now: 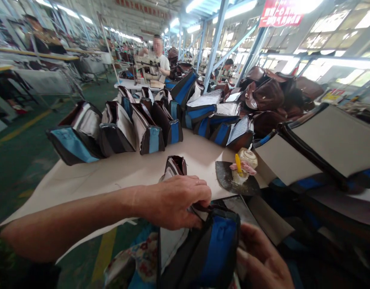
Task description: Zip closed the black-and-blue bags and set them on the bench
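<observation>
An unfinished bag (220, 241), dark with a bright blue strip down its end and a pale lining along its side, stands tilted in front of me at the table's near edge. My left hand (180, 200) reaches across from the left and is closed on the bag's upper edge, thumb tucked down inside the opening. At the bag's right side, my right hand (259, 257) grips the outer wall with bent fingers, partly hidden behind it. Just beyond my left hand, another small bag piece (175, 165) with a dark rim rests on the pale table (197, 150).
Several similar bags (150, 130) stand in rows along the table's far side. A dark plate (225, 176) holds a pale jar with a yellow-handled tool. Large pale panels (332, 136) are stacked at right, brown bags (267, 94) behind. A co-worker (163, 60) sits at a sewing machine.
</observation>
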